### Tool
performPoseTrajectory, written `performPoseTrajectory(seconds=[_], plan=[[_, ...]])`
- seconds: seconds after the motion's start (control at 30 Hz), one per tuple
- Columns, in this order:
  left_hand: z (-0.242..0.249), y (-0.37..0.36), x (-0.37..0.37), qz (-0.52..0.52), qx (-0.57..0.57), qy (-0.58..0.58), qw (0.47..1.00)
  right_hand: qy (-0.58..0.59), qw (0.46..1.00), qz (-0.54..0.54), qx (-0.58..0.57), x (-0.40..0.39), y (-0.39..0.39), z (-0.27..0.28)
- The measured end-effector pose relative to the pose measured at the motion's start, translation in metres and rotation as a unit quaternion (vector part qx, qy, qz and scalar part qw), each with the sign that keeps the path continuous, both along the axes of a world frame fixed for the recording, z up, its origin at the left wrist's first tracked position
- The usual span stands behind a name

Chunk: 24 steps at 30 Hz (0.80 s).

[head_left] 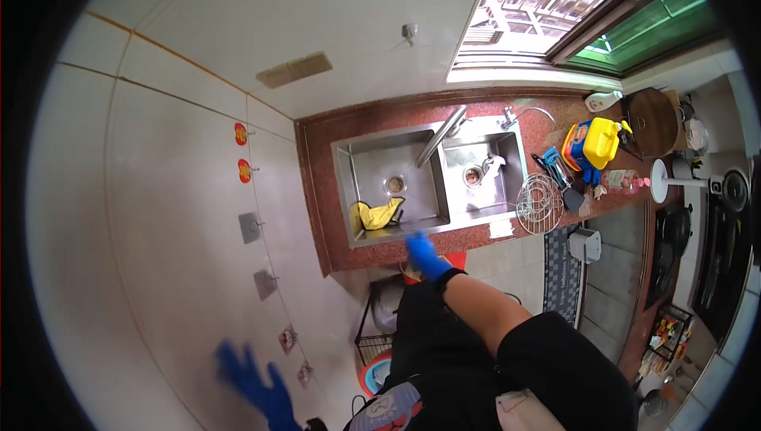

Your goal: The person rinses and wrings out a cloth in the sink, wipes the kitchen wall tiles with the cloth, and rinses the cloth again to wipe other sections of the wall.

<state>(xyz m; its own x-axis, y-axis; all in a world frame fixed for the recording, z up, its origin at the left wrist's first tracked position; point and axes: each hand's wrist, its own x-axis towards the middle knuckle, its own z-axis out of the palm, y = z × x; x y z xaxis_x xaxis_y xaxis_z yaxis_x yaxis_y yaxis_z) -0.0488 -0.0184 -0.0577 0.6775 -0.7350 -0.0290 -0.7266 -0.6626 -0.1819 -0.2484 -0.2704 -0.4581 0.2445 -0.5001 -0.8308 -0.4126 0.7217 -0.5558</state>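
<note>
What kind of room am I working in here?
Most likely a home kitchen: a steel double-basin sink set into the counter, a round wire rack beside it, and what looks like a black stove at the picture's right edge.

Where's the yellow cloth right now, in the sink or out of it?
In: the yellow cloth lies inside the larger sink basin, at its near left corner, within its edges.

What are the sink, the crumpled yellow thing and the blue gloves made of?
The sink looks like shiny metal, probably stainless steel: grey with reflections. The yellow thing seems dull fabric: it folds softly. The blue gloves look smooth and close-fitting: maybe rubber.
</note>
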Motion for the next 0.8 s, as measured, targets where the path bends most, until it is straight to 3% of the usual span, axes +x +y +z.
performPoseTrajectory(seconds=[0.03,0.1,0.13,0.2,0.27,0.33,0.4,0.43,0.53,0.63,0.7,0.73,0.77,0.8], plan=[[-0.029,-0.008,0.005,-0.010,-0.101,0.163,0.981,-0.015,0.997,-0.080,-0.006,0.001,-0.003,-0.002],[-0.088,-0.037,-0.017,0.038,-0.106,0.317,0.942,-0.082,0.978,-0.190,0.031,-0.015,-0.028,-0.018],[-0.113,-0.048,-0.028,0.001,-0.066,0.341,0.938,-0.143,0.961,-0.220,0.083,-0.017,-0.043,-0.033],[-0.161,-0.056,-0.050,-0.030,-0.024,0.385,0.922,-0.104,0.963,-0.224,0.106,0.012,-0.067,-0.008],[-0.201,-0.049,-0.071,-0.014,-0.038,0.452,0.891,-0.080,0.988,-0.114,0.068,0.032,-0.074,-0.034],[-0.236,-0.039,-0.090,0.014,-0.017,0.510,0.860,-0.011,0.994,0.111,-0.021,0.054,-0.073,-0.073],[-0.267,-0.028,-0.103,0.043,0.000,0.529,0.848,0.048,0.920,0.364,-0.135,0.072,-0.059,-0.153],[-0.281,-0.023,-0.108,0.055,0.008,0.539,0.841,0.043,0.896,0.395,-0.197,0.080,-0.043,-0.196],[-0.320,-0.015,-0.116,0.077,0.035,0.543,0.835,0.088,0.779,0.583,-0.214,0.126,-0.034,-0.221],[-0.360,-0.014,-0.116,0.115,0.007,0.555,0.824,0.086,0.739,0.628,-0.227,0.149,-0.013,-0.276],[-0.386,-0.014,-0.111,0.122,-0.025,0.578,0.807,0.097,0.754,0.631,-0.153,0.150,0.005,-0.321],[-0.401,-0.020,-0.108,0.187,-0.086,0.610,0.765,0.103,0.760,0.632,-0.113,0.143,0.012,-0.336],[-0.415,-0.027,-0.106,0.254,-0.145,0.637,0.713,-0.015,0.723,0.671,-0.164,0.139,-0.003,-0.300],[-0.436,-0.031,-0.103,0.317,-0.193,0.658,0.655,-0.006,0.798,0.591,-0.120,0.134,-0.009,-0.267]])
